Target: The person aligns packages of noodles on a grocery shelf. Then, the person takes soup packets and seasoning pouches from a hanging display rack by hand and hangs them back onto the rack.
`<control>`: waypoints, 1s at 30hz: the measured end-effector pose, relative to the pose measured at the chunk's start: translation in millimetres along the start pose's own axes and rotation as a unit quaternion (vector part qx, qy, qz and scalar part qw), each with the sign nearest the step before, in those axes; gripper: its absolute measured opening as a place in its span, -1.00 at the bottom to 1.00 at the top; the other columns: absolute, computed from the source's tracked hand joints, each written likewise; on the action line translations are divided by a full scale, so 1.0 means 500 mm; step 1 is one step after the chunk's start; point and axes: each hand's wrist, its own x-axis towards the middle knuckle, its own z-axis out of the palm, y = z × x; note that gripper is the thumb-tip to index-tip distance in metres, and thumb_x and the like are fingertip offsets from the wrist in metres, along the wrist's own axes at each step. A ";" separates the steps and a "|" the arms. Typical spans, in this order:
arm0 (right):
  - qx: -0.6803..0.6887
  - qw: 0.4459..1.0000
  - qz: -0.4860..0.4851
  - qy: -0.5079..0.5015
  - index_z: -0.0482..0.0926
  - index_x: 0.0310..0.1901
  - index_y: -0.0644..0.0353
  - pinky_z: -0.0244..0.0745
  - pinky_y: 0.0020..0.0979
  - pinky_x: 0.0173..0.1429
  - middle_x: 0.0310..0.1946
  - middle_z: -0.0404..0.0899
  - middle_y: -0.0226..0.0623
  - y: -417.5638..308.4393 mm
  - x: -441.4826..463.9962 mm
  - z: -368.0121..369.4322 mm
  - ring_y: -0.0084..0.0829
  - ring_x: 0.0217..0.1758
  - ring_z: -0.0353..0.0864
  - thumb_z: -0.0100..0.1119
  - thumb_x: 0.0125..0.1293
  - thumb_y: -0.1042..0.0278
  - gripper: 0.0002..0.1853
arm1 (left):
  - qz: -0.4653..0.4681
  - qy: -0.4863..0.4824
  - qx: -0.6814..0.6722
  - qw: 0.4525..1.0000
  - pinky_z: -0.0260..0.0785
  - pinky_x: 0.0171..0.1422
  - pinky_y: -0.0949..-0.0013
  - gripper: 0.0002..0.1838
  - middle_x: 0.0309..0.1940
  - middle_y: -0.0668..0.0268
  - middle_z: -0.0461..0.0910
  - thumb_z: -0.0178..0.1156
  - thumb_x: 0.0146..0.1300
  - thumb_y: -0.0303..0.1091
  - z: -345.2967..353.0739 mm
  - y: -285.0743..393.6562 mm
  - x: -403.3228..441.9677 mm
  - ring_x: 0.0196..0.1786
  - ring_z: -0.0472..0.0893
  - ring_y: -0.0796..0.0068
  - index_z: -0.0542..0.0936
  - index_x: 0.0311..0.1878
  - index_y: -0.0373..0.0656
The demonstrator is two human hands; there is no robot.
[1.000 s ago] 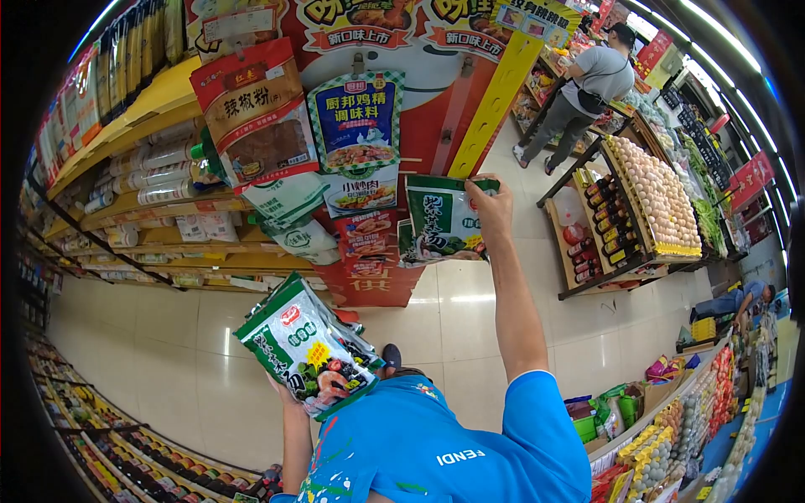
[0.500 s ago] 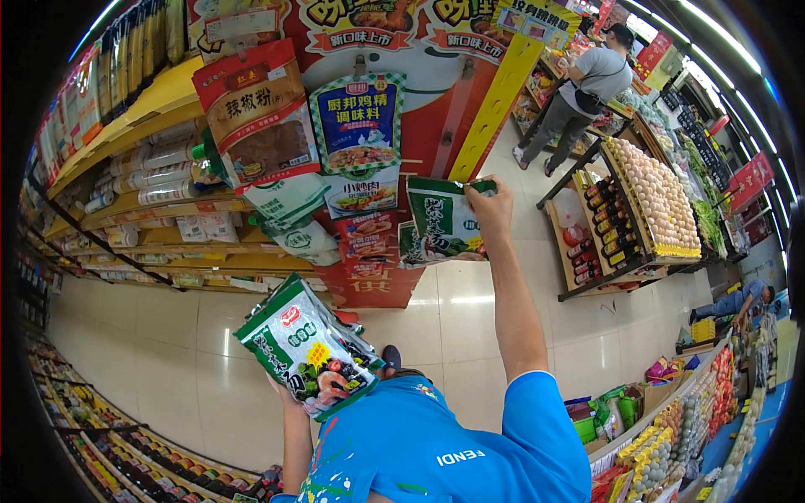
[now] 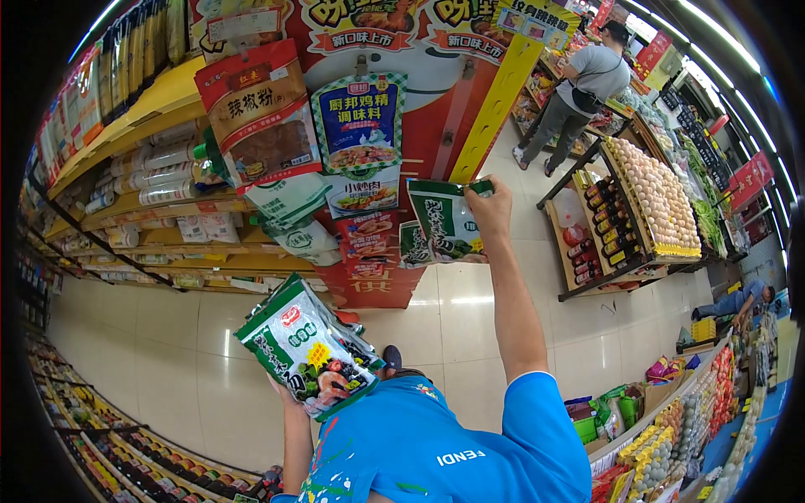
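My right hand (image 3: pixel 493 208) pinches the top right corner of a green and silver seaweed soup packet (image 3: pixel 449 222). This packet is beside the red display panel, and part of a similar packet (image 3: pixel 413 247) shows behind its left edge. Low and to the left, several more seaweed soup packets (image 3: pixel 314 352) rest in a stack on my left hand (image 3: pixel 292 401). Its fingers are mostly hidden beneath the stack. Near the right hand hang a blue chicken seasoning packet (image 3: pixel 359 121), a red chili powder bag (image 3: pixel 258 117) and small red packets (image 3: pixel 367 243).
A yellow strip (image 3: pixel 495 105) runs down the panel's right edge. Shelves (image 3: pixel 159 214) of bottles and packs stand left. A rack of eggs (image 3: pixel 650 197) with bottles below stands right, and a person in a grey top (image 3: pixel 597 75) is behind it. Another person (image 3: pixel 742 302) bends at far right.
The packet in my right hand has tilted and shifted slightly, showing more of the packet behind it. My left hand and its stack stay nearly still.
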 end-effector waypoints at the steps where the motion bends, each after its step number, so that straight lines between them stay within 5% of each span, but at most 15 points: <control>1: 0.000 1.000 0.000 0.000 0.47 -0.45 0.24 0.37 -0.55 -0.45 -0.55 0.50 -0.35 0.003 0.001 0.001 -0.61 -0.53 0.46 0.25 0.11 0.51 -0.88 | -0.001 -0.002 0.000 1.000 0.40 0.20 0.19 -0.47 0.15 0.16 0.45 0.02 0.35 -0.08 0.000 0.000 0.000 0.13 0.50 0.23 0.32 0.27 -0.19; 12: -0.097 0.995 -0.014 0.020 0.53 -0.44 0.31 0.45 -0.35 -0.30 -0.54 0.58 -0.19 0.005 0.003 0.006 -0.34 -0.47 0.56 0.30 -0.05 0.46 -0.84 | -0.011 -0.020 -0.004 1.000 0.39 0.22 0.18 -0.46 0.16 0.16 0.44 0.02 0.35 -0.07 0.003 0.005 -0.002 0.14 0.50 0.22 0.32 0.28 -0.18; 21: 0.072 0.996 -0.002 0.043 0.53 -0.42 0.31 0.32 -0.56 -0.52 -0.63 0.52 -0.40 0.017 -0.024 0.006 -0.65 -0.61 0.43 0.35 0.11 0.46 -0.83 | -0.020 -0.034 -0.007 0.999 0.39 0.23 0.17 -0.45 0.17 0.16 0.44 0.02 0.34 -0.06 0.003 0.010 -0.004 0.15 0.49 0.21 0.31 0.29 -0.18; 30: 0.035 0.999 0.016 -0.005 0.56 -0.33 0.30 0.49 -0.55 -0.33 -0.45 0.66 -0.24 0.043 -0.028 0.006 -0.54 -0.40 0.62 0.34 0.16 0.37 -0.81 | -0.034 -0.047 -0.009 0.998 0.38 0.24 0.16 -0.44 0.18 0.16 0.44 0.03 0.34 -0.05 0.010 0.013 -0.002 0.16 0.49 0.20 0.31 0.29 -0.17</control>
